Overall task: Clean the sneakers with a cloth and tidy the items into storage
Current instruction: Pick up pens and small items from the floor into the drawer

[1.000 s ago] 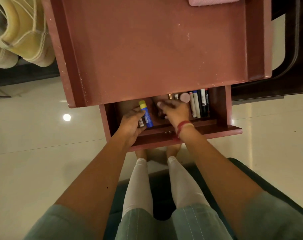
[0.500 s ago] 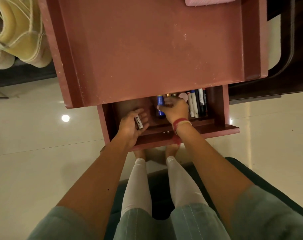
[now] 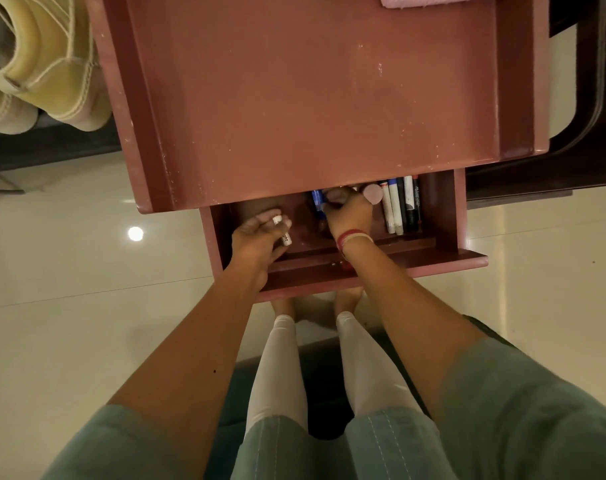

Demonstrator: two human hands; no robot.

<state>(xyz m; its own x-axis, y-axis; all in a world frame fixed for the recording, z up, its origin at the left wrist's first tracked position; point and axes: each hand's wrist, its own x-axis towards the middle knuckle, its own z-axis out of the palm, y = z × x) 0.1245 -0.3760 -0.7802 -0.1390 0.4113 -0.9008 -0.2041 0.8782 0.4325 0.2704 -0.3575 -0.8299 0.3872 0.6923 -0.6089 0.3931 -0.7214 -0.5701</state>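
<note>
the drawer [image 3: 443, 258] under the bench [image 3: 312, 98] was open. in it my left fingers [image 3: 265, 218] gripped a small white tube [image 3: 285, 236], my right fingers [image 3: 338, 199] pinched a blue stick [image 3: 316, 198] near the markers [image 3: 402, 206]. the cloth [image 3: 429, 0] lay on the bench, the sneakers [image 3: 48, 64] beside it.

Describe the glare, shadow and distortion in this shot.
Head view: a round reflection glares on the glossy floor; the drawer lies shadowed under the table, dimming the blue stick in the right hand; the wide lens splays the table edges; print on the markers is too small to read.
</note>
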